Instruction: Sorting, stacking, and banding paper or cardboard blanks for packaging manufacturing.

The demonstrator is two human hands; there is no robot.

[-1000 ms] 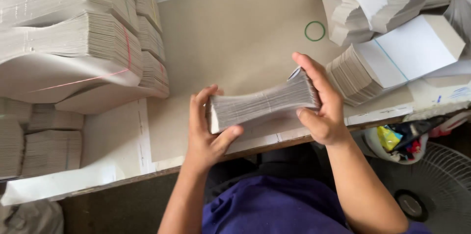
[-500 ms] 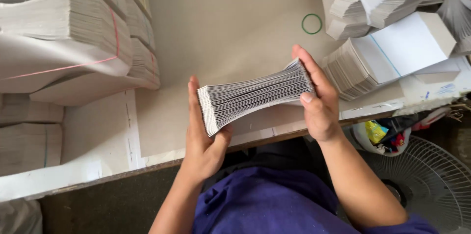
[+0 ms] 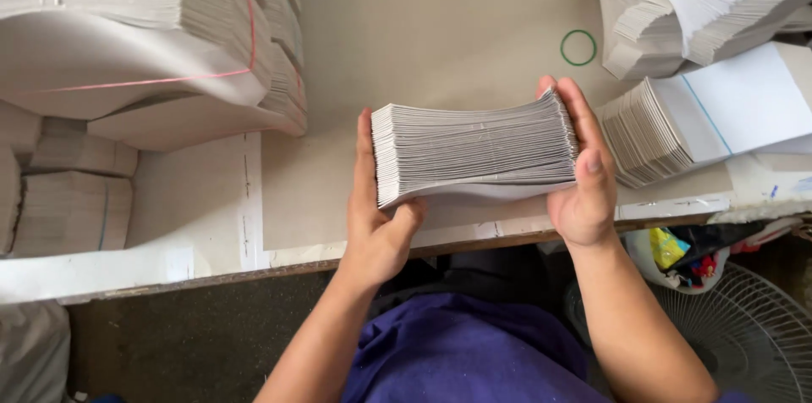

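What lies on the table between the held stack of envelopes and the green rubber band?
Nothing: in the head view, only bare brown table surface separates the stack of envelopes from the green rubber band.

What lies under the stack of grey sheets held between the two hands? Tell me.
Under the stack of grey sheets shows the brown board covering the table, down to its front edge. The patch directly beneath the stack is covered, so anything there cannot be seen.

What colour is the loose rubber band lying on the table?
Green: the rubber band lies on the table, head view.
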